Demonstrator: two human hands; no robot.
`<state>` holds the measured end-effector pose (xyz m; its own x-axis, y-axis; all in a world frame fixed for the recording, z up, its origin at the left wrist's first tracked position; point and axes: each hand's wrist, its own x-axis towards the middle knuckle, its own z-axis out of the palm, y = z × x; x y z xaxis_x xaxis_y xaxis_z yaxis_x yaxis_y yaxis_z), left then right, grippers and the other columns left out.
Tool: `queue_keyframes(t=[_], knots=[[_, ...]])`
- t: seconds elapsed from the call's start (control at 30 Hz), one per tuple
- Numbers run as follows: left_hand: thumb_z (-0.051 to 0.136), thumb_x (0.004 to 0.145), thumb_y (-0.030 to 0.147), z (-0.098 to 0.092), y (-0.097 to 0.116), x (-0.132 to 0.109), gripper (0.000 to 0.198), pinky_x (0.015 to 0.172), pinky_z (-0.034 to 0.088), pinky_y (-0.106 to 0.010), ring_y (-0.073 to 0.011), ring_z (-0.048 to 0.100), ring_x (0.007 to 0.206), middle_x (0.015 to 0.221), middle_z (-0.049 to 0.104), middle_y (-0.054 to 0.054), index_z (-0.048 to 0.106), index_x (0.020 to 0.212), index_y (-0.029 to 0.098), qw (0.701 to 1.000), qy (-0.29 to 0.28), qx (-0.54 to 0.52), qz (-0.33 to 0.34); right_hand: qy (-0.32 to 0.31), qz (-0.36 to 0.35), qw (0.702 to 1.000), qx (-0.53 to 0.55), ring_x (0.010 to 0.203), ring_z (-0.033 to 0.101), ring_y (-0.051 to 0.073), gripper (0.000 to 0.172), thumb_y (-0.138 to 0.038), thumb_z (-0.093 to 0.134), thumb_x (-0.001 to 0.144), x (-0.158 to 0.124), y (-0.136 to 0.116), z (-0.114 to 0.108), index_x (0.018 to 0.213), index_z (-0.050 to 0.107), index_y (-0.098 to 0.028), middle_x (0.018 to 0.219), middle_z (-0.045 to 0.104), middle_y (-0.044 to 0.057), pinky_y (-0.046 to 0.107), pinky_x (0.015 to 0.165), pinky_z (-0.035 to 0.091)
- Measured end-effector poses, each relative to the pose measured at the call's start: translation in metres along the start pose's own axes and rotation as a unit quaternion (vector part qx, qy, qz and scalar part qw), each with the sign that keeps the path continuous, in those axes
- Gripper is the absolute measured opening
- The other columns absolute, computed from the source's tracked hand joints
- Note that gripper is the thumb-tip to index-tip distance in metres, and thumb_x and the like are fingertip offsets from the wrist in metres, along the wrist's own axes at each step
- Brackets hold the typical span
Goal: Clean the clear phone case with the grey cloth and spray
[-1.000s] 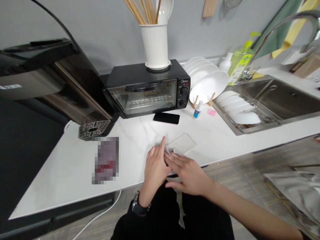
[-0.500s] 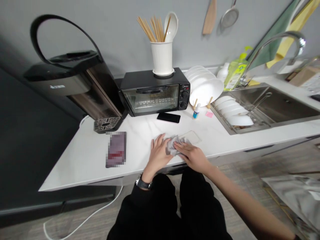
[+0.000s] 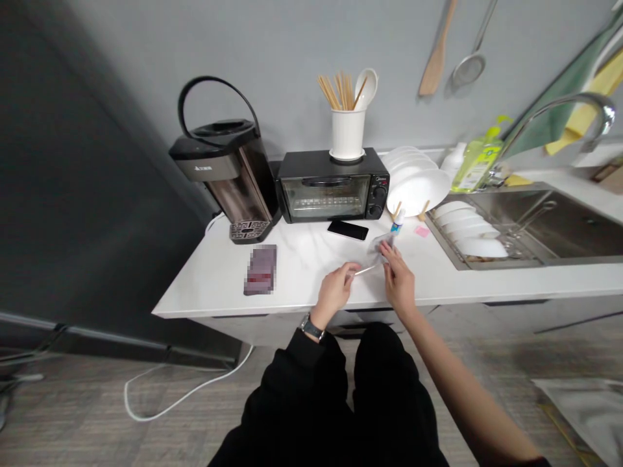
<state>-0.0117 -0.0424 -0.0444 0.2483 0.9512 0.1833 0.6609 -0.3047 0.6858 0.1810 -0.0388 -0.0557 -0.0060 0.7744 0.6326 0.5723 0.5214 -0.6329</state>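
Note:
My left hand (image 3: 335, 288), with a watch at its wrist, is closed on a clear phone case (image 3: 364, 270), whose thin pale edge shows between the hands. My right hand (image 3: 400, 277) has its fingers pressed on a crumpled grey cloth (image 3: 382, 242) at the case's far side. How much of the case lies under the cloth cannot be made out. Just beyond the cloth a black phone (image 3: 348, 229) lies flat on the counter. Close to it stands a small blue-and-white bottle (image 3: 398, 222), with a pink slip (image 3: 421, 231) to its right.
A toaster oven (image 3: 335, 188) carries a white holder (image 3: 347, 133) of chopsticks and a spoon. To the left are a water dispenser (image 3: 238, 175) and a pixelated purple item (image 3: 261, 269). Racked plates (image 3: 416, 188), a soap bottle (image 3: 477, 162) and the sink (image 3: 574, 227) are on the right.
My left hand has moved from beside the cloth to the case's edge, now lifted from the counter. The cloth and my right hand have gone toward the small bottle. The view has shifted left.

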Motion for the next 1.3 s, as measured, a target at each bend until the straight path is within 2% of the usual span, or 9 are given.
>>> queue_keyframes(t=[0.2,0.33,0.43,0.57,0.7,0.93,1.07,1.17,1.3], knots=[[0.063,0.092,0.011,0.001,-0.004,0.0,0.025,0.099,0.055,-0.033,-0.0244,0.076,0.106,0.112,0.081,-0.008,0.078,0.109,0.02,1.0,-0.001,0.024,-0.002,-0.19,-0.18,0.961,-0.089,0.146,0.051,0.029,0.049,-0.03,0.04,0.109,-0.01,-0.015,0.009,0.157,0.047,-0.022,0.151,0.061,0.014,0.06,0.124,0.035],[0.056,0.1,0.02,0.002,-0.003,-0.001,0.026,0.094,0.055,-0.03,-0.0227,0.077,0.104,0.113,0.081,-0.007,0.079,0.113,0.023,1.0,0.004,0.027,-0.008,-0.152,-0.143,0.968,-0.14,0.15,0.043,0.034,0.058,-0.041,0.04,0.109,-0.004,-0.013,0.004,0.161,0.038,-0.016,0.153,0.056,0.02,0.065,0.123,0.033],[0.057,0.101,0.022,0.001,-0.002,-0.002,0.025,0.086,0.055,-0.031,-0.0247,0.078,0.091,0.096,0.082,-0.011,0.082,0.096,0.018,0.999,-0.001,0.036,-0.021,-0.227,-0.189,0.947,-0.124,0.149,0.045,0.034,0.064,-0.048,0.044,0.107,0.003,-0.009,0.0,0.161,0.037,-0.016,0.154,0.055,0.018,0.061,0.125,0.032],[0.055,0.105,0.029,0.001,-0.002,-0.003,0.027,0.086,0.054,-0.029,-0.0231,0.078,0.096,0.107,0.082,-0.01,0.081,0.105,0.022,0.999,0.007,0.033,-0.02,-0.139,-0.124,0.968,-0.171,0.147,0.045,0.039,0.07,-0.051,0.043,0.106,0.004,-0.007,-0.001,0.162,0.032,-0.011,0.151,0.055,0.024,0.067,0.122,0.033],[0.052,0.105,0.026,0.001,-0.003,-0.003,0.031,0.082,0.054,-0.029,-0.0238,0.078,0.091,0.1,0.082,-0.012,0.081,0.1,0.019,0.999,0.008,0.034,-0.023,-0.229,-0.199,0.94,-0.155,0.157,0.03,0.037,0.077,-0.053,0.044,0.106,-0.005,-0.008,0.003,0.168,0.018,-0.016,0.165,0.041,0.02,0.065,0.124,0.03],[0.049,0.107,0.03,-0.001,0.001,-0.004,0.032,0.085,0.054,-0.027,-0.0215,0.078,0.093,0.103,0.082,-0.008,0.08,0.107,0.022,0.999,0.013,0.029,-0.022,-0.231,-0.183,0.943,-0.152,0.16,0.022,0.038,0.084,-0.052,0.045,0.106,-0.012,-0.002,0.007,0.169,0.006,-0.012,0.171,0.025,0.025,0.066,0.123,0.031],[0.051,0.106,0.029,0.0,-0.001,-0.005,0.029,0.088,0.053,-0.028,-0.0216,0.077,0.1,0.109,0.082,-0.008,0.079,0.11,0.023,0.999,0.003,0.032,-0.019,-0.189,-0.161,0.961,-0.125,0.162,0.013,0.037,0.079,-0.049,0.045,0.106,-0.005,-0.006,0.002,0.168,0.012,-0.012,0.167,0.036,0.023,0.067,0.125,0.027],[0.052,0.103,0.023,0.0,-0.002,-0.005,0.029,0.084,0.054,-0.031,-0.0247,0.077,0.09,0.095,0.082,-0.012,0.08,0.099,0.017,0.998,-0.002,0.046,-0.032,-0.277,-0.244,0.924,-0.097,0.159,0.026,0.036,0.076,-0.051,0.049,0.105,0.002,-0.009,0.001,0.167,0.022,-0.017,0.162,0.045,0.02,0.064,0.126,0.028],[0.051,0.105,0.027,-0.003,0.0,-0.004,0.03,0.087,0.053,-0.028,-0.0224,0.077,0.097,0.103,0.082,-0.009,0.08,0.1,0.022,0.999,-0.009,0.048,-0.025,-0.167,-0.134,0.968,-0.133,0.159,0.025,0.039,0.067,-0.05,0.044,0.106,0.005,-0.014,0.006,0.162,0.031,-0.015,0.159,0.045,0.023,0.068,0.124,0.028]])
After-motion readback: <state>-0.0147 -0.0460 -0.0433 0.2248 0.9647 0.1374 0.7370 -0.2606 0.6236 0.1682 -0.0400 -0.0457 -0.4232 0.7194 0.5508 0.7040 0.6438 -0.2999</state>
